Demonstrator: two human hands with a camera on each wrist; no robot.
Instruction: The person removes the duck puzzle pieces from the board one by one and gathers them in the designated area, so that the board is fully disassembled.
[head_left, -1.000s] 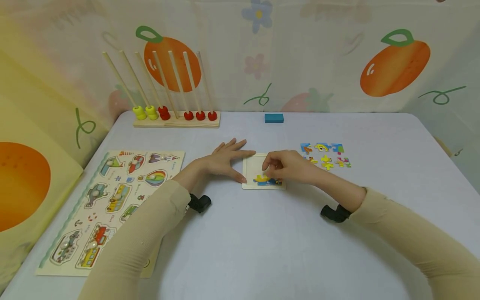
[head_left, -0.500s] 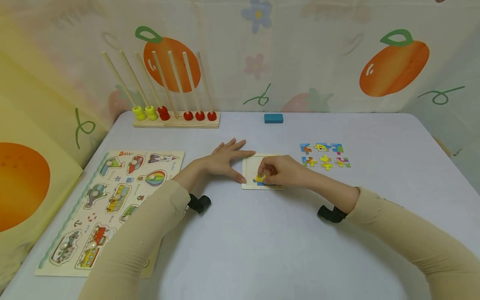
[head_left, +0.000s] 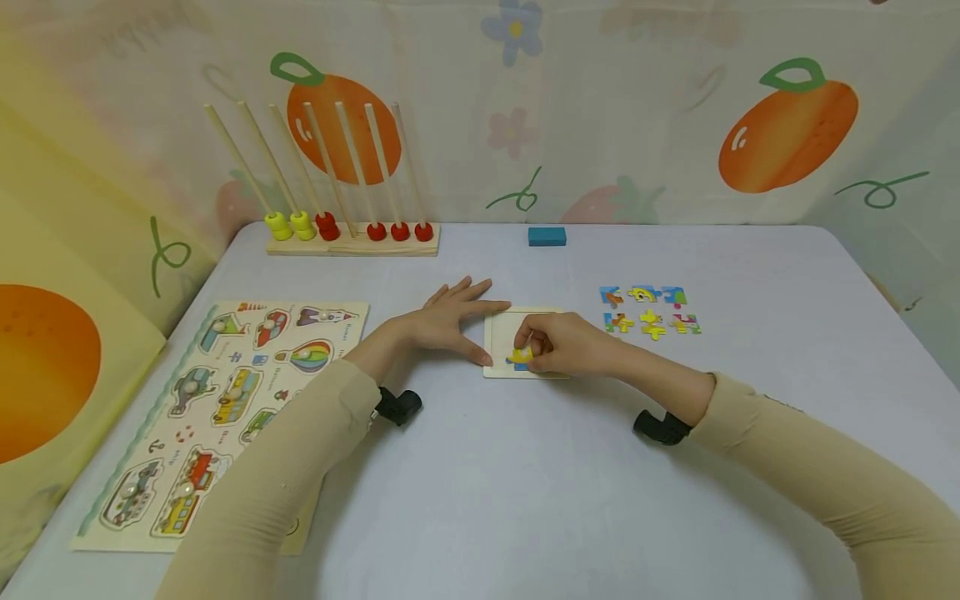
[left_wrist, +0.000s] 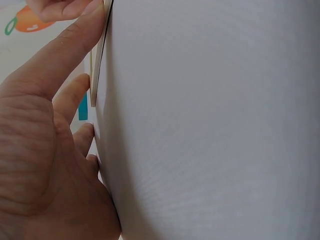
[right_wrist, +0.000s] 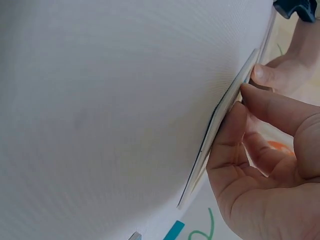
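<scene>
A small pale puzzle tray [head_left: 498, 332] lies flat on the table between my hands. My left hand [head_left: 450, 323] is spread, its thumb and index finger touching the tray's left side; in the left wrist view the thumb rests on the edge of the tray [left_wrist: 95, 90]. Over the tray's lower part, my right hand [head_left: 566, 343] pinches a yellow and blue puzzle piece [head_left: 521, 356] between thumb and curled fingers. That hand hides the tray's right side and much of the piece. Beyond it lie several loose jigsaw pieces [head_left: 651, 319] in two rows.
To the left lies a large wooden vehicle peg puzzle [head_left: 240, 392], partly under my left forearm. A counting rack [head_left: 352, 242] with upright rods and beads stands at the back left. A blue block [head_left: 547, 237] sits by the back edge, before a printed cloth.
My right hand has shifted slightly left and down over the tray, bringing its fingertips onto the yellow part. My left hand stays in place.
</scene>
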